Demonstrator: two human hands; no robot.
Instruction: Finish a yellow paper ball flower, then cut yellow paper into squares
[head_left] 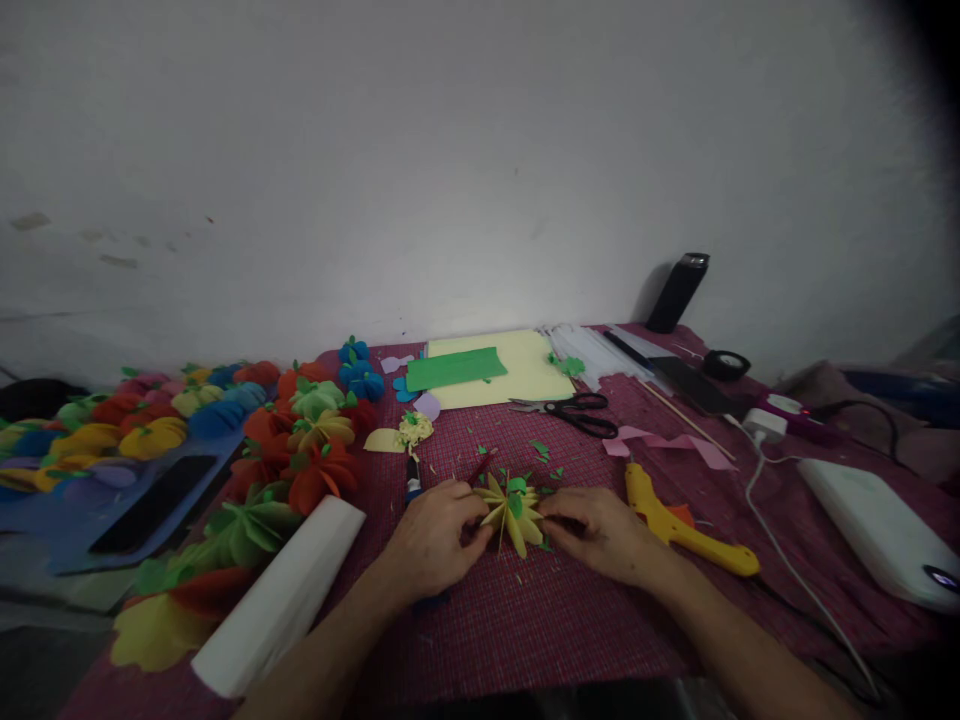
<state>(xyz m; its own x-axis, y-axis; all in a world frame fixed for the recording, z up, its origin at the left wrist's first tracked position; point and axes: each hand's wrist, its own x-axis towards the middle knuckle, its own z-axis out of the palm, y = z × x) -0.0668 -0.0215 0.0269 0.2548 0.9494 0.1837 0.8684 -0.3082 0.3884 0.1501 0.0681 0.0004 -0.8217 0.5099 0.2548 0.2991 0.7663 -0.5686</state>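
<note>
Yellow paper flower [521, 533], directly between left hand [442, 530] and right hand [598, 528]. Grip: thumb and fingers of each hand closed on petal tips, one hand per side. Green paper curl [517, 487] at flower's middle, uppermost. Orientation: curl side up, petals fanned outward all round, broad petal aimed back toward wearer; outline near round, long axis hard to tell. Contact with red cloth [510, 630] below: cannot tell.

Just beyond grip: green scraps [540, 448]. Farther beyond: black scissors [574, 410], points to the left; green sheet [457, 369] on pale yellow paper [536, 365]. Beside right hand: yellow glue gun [667, 520]; past it, pink strip [675, 442]. Near left forearm: white roll [281, 600], slanted; outward from there, many finished flowers [322, 475], mixed colours.
</note>
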